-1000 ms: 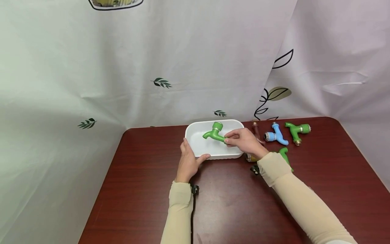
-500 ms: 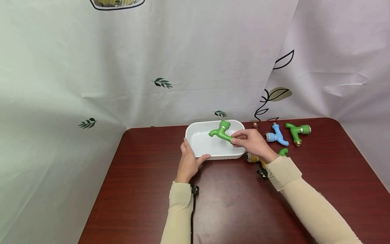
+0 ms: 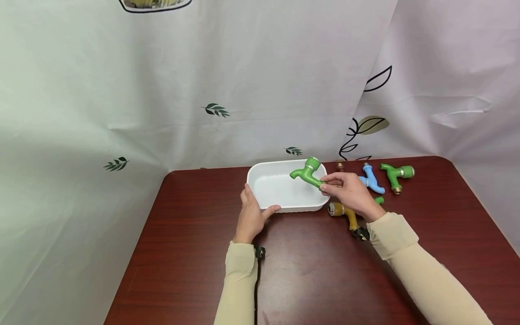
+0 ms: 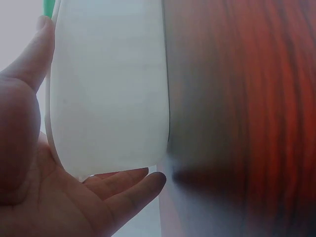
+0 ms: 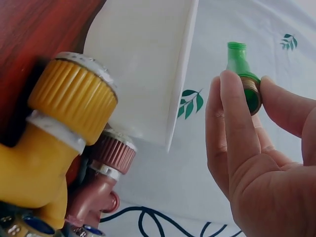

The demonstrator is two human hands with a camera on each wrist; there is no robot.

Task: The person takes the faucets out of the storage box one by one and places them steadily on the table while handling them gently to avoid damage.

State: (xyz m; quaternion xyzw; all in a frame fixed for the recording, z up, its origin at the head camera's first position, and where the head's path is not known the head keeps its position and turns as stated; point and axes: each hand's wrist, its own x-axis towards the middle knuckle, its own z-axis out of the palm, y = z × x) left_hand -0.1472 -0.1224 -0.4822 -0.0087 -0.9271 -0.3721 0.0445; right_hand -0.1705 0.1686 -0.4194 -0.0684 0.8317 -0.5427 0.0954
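Note:
A green plastic tap hangs above the right part of a white plastic tray. My right hand pinches it at the brass threaded end, with the green knob raised and the spout toward the left. My left hand holds the tray's near left corner, thumb along the front side and fingers around the left end. Close to my right wrist lies a yellow tap on the table. A brown tap is mostly hidden behind my right hand in the head view.
On the dark red table, a blue tap and another green tap lie at the back right. A further green piece shows partly behind my right wrist. A white printed curtain hangs behind the table.
My right hand has carried the green tap to the right and slightly up over the tray. More of the yellow tap shows now. The left hand and tray have stayed put.

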